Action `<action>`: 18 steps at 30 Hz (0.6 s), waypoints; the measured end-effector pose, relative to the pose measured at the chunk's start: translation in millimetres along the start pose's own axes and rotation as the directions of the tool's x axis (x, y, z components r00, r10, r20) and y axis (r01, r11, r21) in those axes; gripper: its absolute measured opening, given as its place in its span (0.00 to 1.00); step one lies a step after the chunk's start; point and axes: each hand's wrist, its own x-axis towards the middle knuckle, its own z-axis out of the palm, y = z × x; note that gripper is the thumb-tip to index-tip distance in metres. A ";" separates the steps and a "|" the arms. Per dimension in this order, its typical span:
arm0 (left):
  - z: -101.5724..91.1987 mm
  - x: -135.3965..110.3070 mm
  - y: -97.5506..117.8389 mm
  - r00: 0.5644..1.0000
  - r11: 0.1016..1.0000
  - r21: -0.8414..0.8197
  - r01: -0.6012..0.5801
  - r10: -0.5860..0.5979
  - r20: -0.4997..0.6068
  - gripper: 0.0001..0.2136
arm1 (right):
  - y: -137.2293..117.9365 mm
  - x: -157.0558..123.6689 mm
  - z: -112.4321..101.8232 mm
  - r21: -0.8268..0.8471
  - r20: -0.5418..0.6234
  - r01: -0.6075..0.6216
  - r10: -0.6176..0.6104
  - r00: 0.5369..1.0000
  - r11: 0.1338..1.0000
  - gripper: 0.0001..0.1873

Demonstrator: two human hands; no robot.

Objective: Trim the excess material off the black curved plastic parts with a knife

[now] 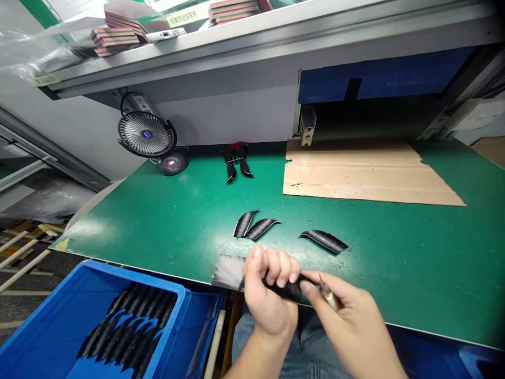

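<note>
My left hand (268,295) is closed round a black curved plastic piece (290,288) at the near edge of the green table (165,216). My right hand (347,321) touches that piece's right end with a fingertip and grips a thin metal tool (328,296), blade-like at its tip. Three more black curved pieces lie on the table just beyond: two overlapping ones (252,225) and a single one (324,240).
A blue bin (71,310) at lower left holds several black curved pieces. A small desk fan (148,136) stands at the back left, a black clip tool (235,160) near the back centre, and a cardboard sheet (363,171) lies at the back right. A shelf overhead carries stacked pads.
</note>
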 end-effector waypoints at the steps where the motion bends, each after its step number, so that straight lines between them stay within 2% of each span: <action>1: -3.8 4.2 2.1 1.000 1.000 0.012 -0.005 0.005 -0.031 0.19 | 6.4 -4.2 -1.9 -0.049 -0.026 0.046 -0.048 0.999 0.998 0.15; 3: -11.9 13.0 4.5 0.995 0.999 0.039 0.006 -0.002 -0.097 0.18 | 20.5 -13.4 -6.0 -0.155 -0.103 0.068 -0.085 0.991 0.986 0.14; 6: -22.2 17.6 -4.2 0.985 0.993 0.074 0.091 -0.078 -0.152 0.18 | 35.9 -20.1 -9.4 -0.259 -0.172 0.011 -0.057 0.983 0.966 0.13; 9: -30.7 10.9 -23.3 0.976 0.968 0.158 0.193 -0.172 -0.133 0.16 | 45.1 -12.8 -10.0 -0.290 -0.089 0.125 -0.156 0.984 0.949 0.11; 11: -38.6 7.0 -32.2 0.983 0.913 0.368 0.174 -0.137 -0.125 0.10 | 53.4 -2.6 -12.2 -0.405 -0.020 0.185 -0.211 0.977 0.895 0.12; 12: -43.8 6.5 -33.2 0.989 0.846 0.517 0.130 -0.077 -0.122 0.11 | 58.6 3.2 -14.3 -0.488 -0.008 0.186 -0.217 0.976 0.853 0.14; 14: -55.9 8.4 -27.0 0.993 0.620 0.785 0.014 0.084 -0.084 0.23 | 69.7 15.0 -20.3 -0.634 -0.042 0.139 -0.213 0.976 0.761 0.16; 16: -67.9 12.5 -10.8 0.972 0.391 0.916 -0.091 0.234 -0.004 0.25 | 79.6 24.7 -28.1 -0.733 -0.113 0.046 -0.189 0.975 0.679 0.17; 18: -77.2 17.6 10.8 0.943 0.237 0.959 -0.153 0.325 0.070 0.21 | 88.7 30.5 -38.5 -0.781 -0.171 -0.036 -0.158 0.972 0.624 0.18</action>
